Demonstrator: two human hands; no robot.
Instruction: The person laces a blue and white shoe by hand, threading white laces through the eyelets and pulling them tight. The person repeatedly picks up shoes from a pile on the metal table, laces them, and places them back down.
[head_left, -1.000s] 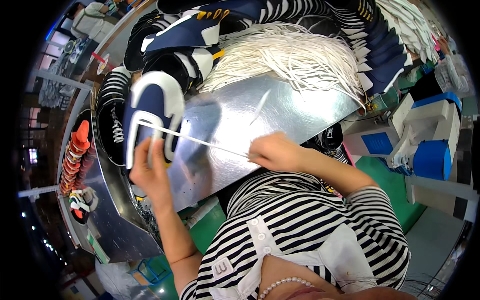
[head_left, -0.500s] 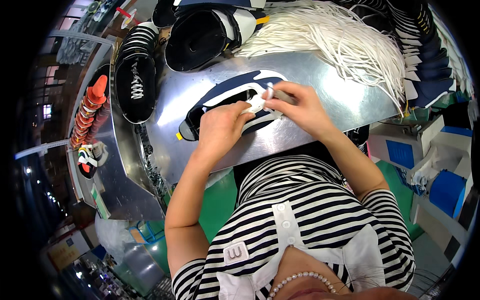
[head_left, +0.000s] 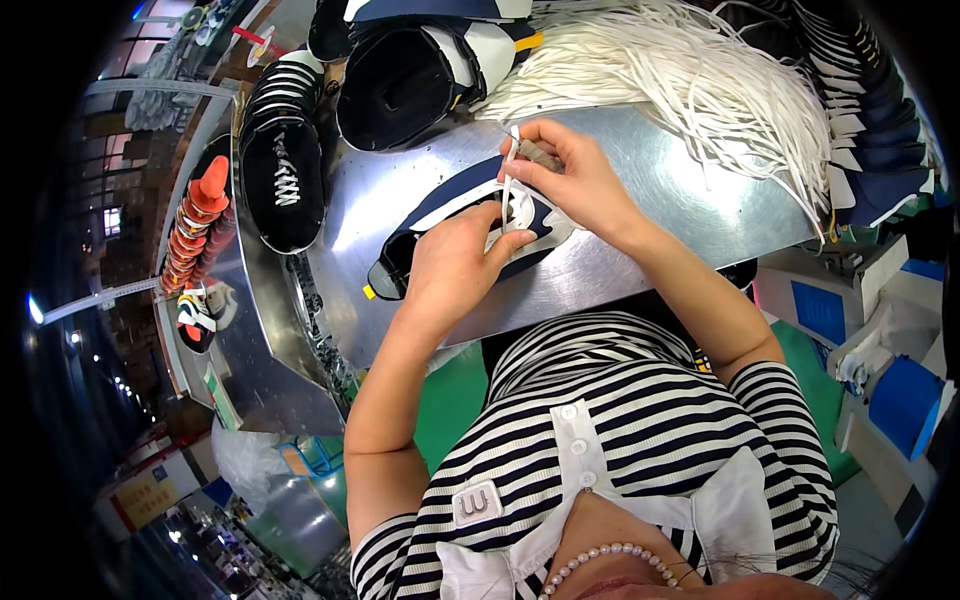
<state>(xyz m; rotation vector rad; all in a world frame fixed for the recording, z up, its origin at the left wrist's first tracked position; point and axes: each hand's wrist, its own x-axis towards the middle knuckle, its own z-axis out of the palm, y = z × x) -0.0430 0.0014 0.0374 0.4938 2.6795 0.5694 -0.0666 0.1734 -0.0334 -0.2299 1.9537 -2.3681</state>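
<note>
A navy and white shoe upper [head_left: 452,192] lies on the metal tabletop, its grey heel with a yellow tab to the left. My left hand [head_left: 452,262] is closed on the edge of its opening, fingertips inside and thumb on the white eyelet part. A white shoelace [head_left: 508,185] rises taut from the eyelet area to my right hand [head_left: 590,185], which pinches it above the toe side. Also in the right hand is a short tool with a tan wrapped handle [head_left: 540,154]; its tip is too small to make out.
A heap of white laces [head_left: 660,70] covers the back right of the metal table [head_left: 640,260]. Stacked navy uppers [head_left: 880,190] stand at the far right, black and navy uppers [head_left: 390,95] at the back. Left of the table are a laced black upper [head_left: 283,185] and orange-red stacked pieces [head_left: 195,225].
My right hand has moved up and away from the shoe, drawing the lace out straight. The left hand stays on the opening, its thumb shifted slightly.
</note>
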